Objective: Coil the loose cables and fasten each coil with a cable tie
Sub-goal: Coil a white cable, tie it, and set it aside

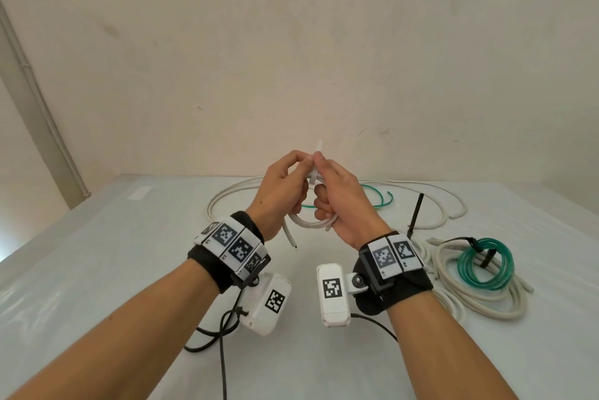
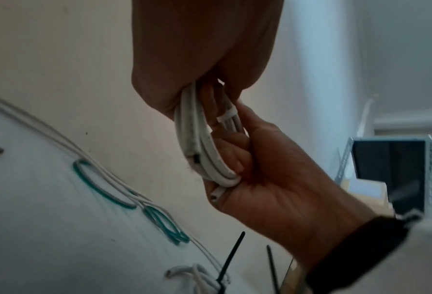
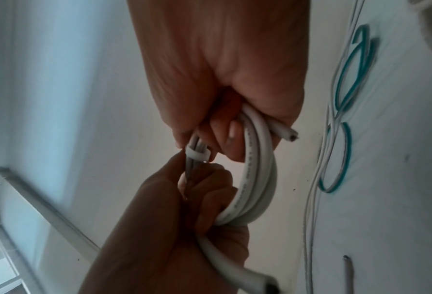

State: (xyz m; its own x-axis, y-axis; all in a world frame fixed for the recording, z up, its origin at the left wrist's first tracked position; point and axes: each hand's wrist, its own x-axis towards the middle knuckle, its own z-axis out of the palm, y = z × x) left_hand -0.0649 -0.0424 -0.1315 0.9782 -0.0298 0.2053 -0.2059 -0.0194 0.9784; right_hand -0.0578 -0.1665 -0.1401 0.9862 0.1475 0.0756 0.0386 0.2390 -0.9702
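Two hands are seen, the left hand (image 1: 285,187) and the right hand (image 1: 343,195). One small white coil (image 1: 312,221) is held between them, and one white cable tie (image 1: 316,161) is counted on it. On the table (image 1: 97,254), one loose white cable (image 1: 421,202) and one loose green cable (image 1: 379,197) are counted near the far edge. Toward the right edge, one tied white bundle (image 1: 479,299) and one tied green coil (image 1: 486,265) are counted. One upright black cable tie (image 1: 416,215) is seen there.
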